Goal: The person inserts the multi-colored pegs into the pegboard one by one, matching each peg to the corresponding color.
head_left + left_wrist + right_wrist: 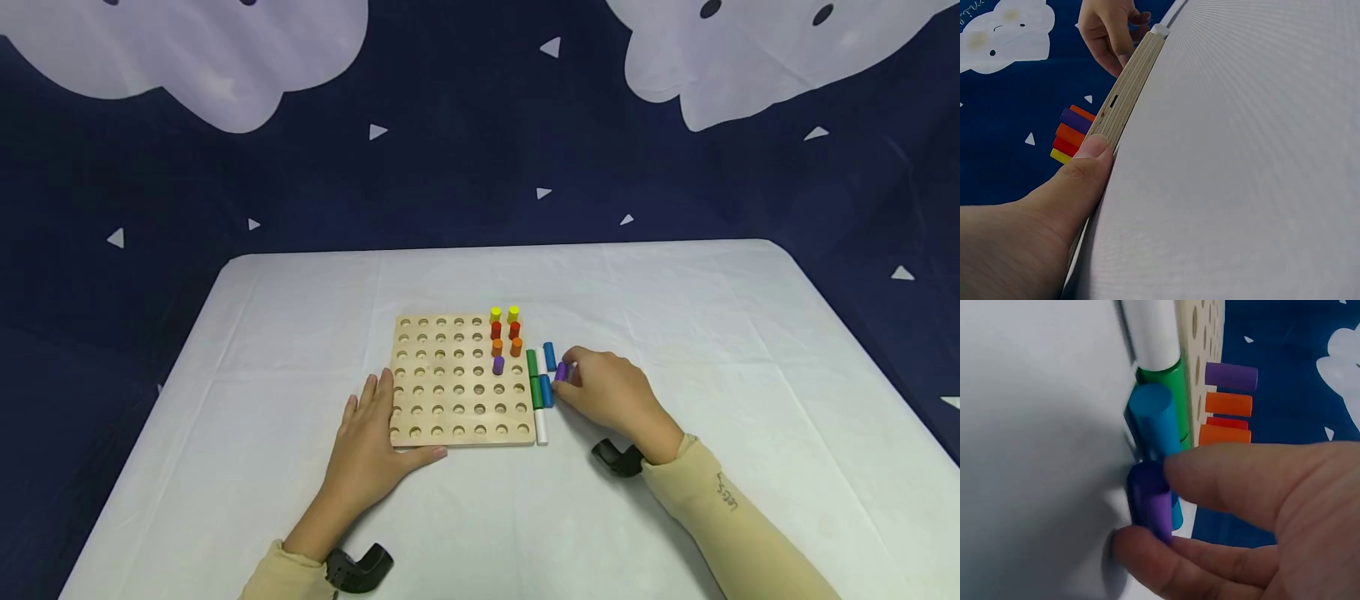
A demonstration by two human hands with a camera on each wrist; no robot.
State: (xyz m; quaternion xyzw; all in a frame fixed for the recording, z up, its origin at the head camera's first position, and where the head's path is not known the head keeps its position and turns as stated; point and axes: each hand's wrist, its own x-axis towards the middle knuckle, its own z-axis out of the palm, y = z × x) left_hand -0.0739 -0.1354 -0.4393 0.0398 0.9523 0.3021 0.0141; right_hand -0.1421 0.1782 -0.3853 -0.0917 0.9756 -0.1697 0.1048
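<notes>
A square wooden pegboard (441,380) with rows of round holes lies on the table. My left hand (363,462) rests against it, straight fingers along its left edge and the thumb (1092,147) on its front edge. Right of the board, my right hand (615,396) pinches a purple peg (1159,512) between thumb and fingertips, close to a blue peg (1155,415). Another purple peg (498,365) stands in the board, in front of paired orange (516,347), red (514,330) and yellow pegs (513,314) at the right side.
Green pegs (536,392), white pegs (542,427) and blue pegs (550,357) lie along the board's right edge. A white cloth (300,317) covers the table. Behind it hangs a dark blue backdrop (450,183). Black devices (360,569) sit at both wrists.
</notes>
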